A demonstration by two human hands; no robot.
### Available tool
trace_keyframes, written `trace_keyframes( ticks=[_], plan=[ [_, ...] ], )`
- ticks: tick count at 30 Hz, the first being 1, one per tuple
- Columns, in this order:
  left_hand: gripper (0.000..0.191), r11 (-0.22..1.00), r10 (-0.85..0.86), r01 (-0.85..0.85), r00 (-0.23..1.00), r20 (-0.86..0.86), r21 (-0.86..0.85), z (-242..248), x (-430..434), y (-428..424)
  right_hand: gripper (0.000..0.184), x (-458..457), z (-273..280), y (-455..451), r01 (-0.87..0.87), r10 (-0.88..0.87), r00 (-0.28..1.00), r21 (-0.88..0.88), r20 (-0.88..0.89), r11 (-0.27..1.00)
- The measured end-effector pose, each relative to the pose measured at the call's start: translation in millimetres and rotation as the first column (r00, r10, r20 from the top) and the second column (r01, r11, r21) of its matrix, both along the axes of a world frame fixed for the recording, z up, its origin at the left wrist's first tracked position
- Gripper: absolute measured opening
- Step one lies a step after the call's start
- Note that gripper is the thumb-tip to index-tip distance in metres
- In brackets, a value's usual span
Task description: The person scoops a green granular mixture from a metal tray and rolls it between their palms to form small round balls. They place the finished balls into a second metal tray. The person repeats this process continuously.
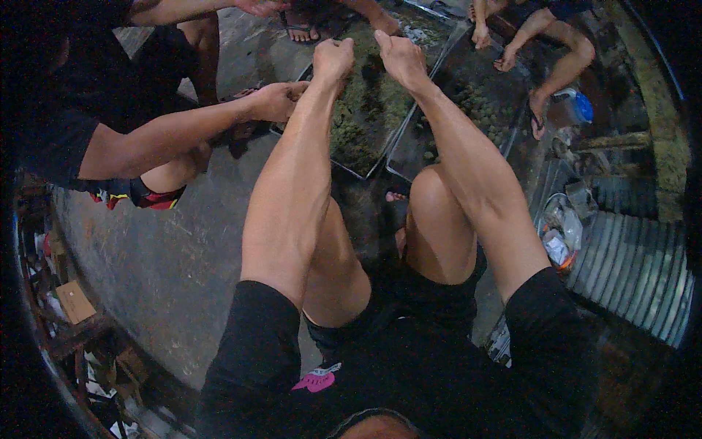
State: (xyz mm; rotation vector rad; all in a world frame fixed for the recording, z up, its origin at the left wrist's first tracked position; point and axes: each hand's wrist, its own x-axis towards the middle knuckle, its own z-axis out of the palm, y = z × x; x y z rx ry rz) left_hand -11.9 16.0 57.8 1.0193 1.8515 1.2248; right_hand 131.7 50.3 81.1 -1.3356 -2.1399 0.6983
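Observation:
My left hand (333, 59) and my right hand (403, 59) are held apart over a shallow metal-edged tray (351, 172). Both have curled fingers with the thumbs on top; whether anything is pinched in them is hidden. Greenish-brown loose material (359, 134) covers much of this tray. Alongside it on the right lies a second tray (399, 174), where many small greenish lumps (485, 104) are spread. My right forearm hides part of that tray.
A co-worker's hand (282, 101) is close beside my left forearm. Another person's hands (493, 52) hang over the right tray's far side. Corrugated metal sheeting (636, 274) and a basket with plastic bags (562, 236) lie right. A cardboard box (75, 302) is at left.

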Motion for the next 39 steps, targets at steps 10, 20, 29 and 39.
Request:
trace_keyframes(
  ticks=[10, 20, 29, 39],
  plan=[
    [0.023, 0.999, -0.015, 0.028, 0.842, 0.539, -0.016, 16.9, 3.3, -21.1, 0.026, 15.3, -7.3, 12.8, -0.192, -0.296, 0.788, -0.672, -0.540, 0.716],
    [0.023, 0.949, -0.126, 0.201, 0.948, 0.291, -0.243, 21.7, 2.8, -21.1, 0.018, 1.7, -17.5, 5.3, -0.070, 0.088, 0.986, -0.124, 0.142, 0.990],
    [0.041, 0.970, 0.113, -0.059, 0.970, 0.217, -0.237, 37.2, 9.3, -27.5, 0.036, 6.5, -18.6, 2.5, -0.077, 0.104, 0.966, -0.121, 0.237, 0.990],
    [0.032, 0.997, -0.074, 0.061, 0.847, 0.526, 0.043, 28.0, 10.4, -17.0, 0.036, 9.2, -1.5, 6.9, -0.204, -0.203, 0.807, -0.584, -0.555, 0.785]
  ],
)
